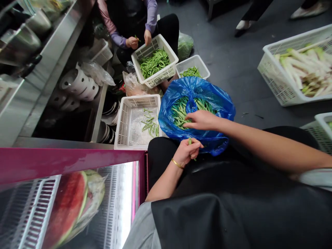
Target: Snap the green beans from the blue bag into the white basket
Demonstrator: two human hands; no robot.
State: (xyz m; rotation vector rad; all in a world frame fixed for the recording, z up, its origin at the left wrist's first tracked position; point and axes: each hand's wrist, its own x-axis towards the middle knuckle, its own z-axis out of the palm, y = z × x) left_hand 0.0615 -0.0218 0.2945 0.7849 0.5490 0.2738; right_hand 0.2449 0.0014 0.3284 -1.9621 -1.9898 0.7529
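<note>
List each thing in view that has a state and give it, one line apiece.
Blue plastic bag: open, holding green beans.
Left grip: closed on a green bean.
Right grip: at the bag's beans; unclear whether closed.
White basket beside the bag: holding a few green beans.
Co-worker's basket: tilted, piled with green beans.
Watermelon: cut, red flesh showing.
Display case: lit inside.

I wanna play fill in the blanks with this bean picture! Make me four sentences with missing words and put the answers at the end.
1. The right hand is reaching into a plastic bag that is ____ in color.
2. A gold bracelet is on the ____ wrist.
3. The cut watermelon has ____ flesh.
4. The white basket just left of the bag holds ____ green beans than the co-worker's basket.

Missing words: blue; left; red; fewer.
</note>
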